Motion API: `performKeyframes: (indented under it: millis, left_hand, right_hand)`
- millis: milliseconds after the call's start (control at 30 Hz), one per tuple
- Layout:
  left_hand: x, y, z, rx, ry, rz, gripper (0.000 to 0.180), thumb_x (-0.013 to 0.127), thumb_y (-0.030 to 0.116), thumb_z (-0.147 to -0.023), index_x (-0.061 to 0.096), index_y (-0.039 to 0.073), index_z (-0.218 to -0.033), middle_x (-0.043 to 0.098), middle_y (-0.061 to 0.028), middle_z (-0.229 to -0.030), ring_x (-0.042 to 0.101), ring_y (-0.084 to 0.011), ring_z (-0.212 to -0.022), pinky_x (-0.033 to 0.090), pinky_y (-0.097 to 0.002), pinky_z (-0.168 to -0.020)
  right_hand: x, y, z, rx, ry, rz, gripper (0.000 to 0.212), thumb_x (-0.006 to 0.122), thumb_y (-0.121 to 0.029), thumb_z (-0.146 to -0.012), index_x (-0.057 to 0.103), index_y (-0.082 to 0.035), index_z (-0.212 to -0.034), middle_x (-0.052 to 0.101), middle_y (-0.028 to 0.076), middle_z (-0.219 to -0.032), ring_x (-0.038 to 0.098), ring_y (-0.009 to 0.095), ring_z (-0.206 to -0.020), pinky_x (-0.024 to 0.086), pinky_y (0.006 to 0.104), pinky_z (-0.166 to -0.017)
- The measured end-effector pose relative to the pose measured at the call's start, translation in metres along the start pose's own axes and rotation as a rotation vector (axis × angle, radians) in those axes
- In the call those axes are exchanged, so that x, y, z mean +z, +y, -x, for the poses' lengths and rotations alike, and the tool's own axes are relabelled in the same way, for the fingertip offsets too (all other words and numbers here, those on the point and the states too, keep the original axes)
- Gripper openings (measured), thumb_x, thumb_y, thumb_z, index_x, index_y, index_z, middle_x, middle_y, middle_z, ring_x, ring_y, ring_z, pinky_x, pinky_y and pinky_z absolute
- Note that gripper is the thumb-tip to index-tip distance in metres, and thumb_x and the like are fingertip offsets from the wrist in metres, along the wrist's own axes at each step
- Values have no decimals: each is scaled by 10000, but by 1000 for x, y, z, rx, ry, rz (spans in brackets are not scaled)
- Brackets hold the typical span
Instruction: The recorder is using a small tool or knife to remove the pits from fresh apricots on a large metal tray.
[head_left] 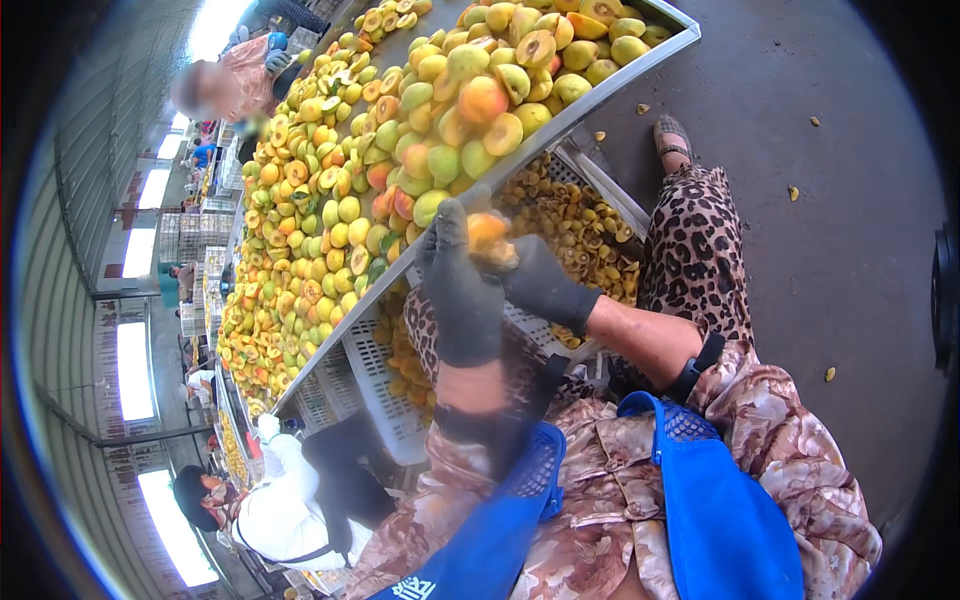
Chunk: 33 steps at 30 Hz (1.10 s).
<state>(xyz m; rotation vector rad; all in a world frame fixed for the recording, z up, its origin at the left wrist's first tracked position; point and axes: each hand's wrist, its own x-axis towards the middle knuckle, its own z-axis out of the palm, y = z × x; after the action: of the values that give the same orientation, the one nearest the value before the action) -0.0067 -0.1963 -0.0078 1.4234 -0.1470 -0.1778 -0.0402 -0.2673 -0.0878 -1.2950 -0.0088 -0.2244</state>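
Both my hands wear dark grey gloves and meet just off the near edge of a metal table (560, 120). My left hand (462, 285) is closed round an orange-yellow apricot (487, 230), its thumb side up against the fruit. My right hand (548, 285) is closed and pressed to the fruit's near side. Whatever its fingers hold is hidden and slightly blurred. Heaped on the table beyond are many whole and halved yellow, green and reddish apricots (330, 215). Some cut faces show.
Below the table edge, a white crate (600, 180) holds small brownish-yellow pieces. Another white crate (385, 385) stands by my leg. At left sits a co-worker in white (285, 500); another person (240, 80) works across the table. Fruit scraps dot the grey floor (830, 250).
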Motion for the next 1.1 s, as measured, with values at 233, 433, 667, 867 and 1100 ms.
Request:
performKeyframes:
  millis: [233,433,667,867,1100]
  left_hand:
    - [11,5,-2,26,-41,-57,505,492,420,-1022,590,-52,-1173,664,-143,-882,677,-227,-790,575,-309,-648]
    - [25,15,7,13,-9,-6,429,514,381,-1022,653,-24,-1017,663,-99,-845,629,-164,-759,517,-268,-645]
    - [39,13,7,40,2,-28,402,544,372,-1011,663,-12,-997,662,-82,-870,626,-149,-755,518,-257,-633]
    - [42,6,2,48,-31,-119,427,521,383,-1016,632,-25,-1070,656,-105,-917,649,-181,-792,549,-285,-653]
    - [55,3,7,-3,-53,-33,449,497,388,-1024,622,-34,-1113,651,-111,-954,636,-181,-826,549,-286,-657]
  right_hand:
    - [-12,-10,-3,-79,109,237,224,702,-197,-862,700,-22,-1001,720,133,-830,708,198,-792,524,338,-694]
    - [-11,-4,-4,-196,18,-28,185,693,-145,-878,689,-9,-1003,709,68,-791,651,101,-759,520,322,-669]
    - [-21,-8,1,-99,95,26,210,697,-190,-854,692,-14,-967,711,156,-840,688,253,-755,527,372,-696]
    - [-46,-15,3,-624,-126,488,190,680,-169,-863,679,2,-946,701,178,-834,671,272,-711,518,376,-662]
    - [-45,-26,14,-15,11,5,178,617,-130,-886,686,10,-970,696,192,-869,660,291,-683,511,389,-655]
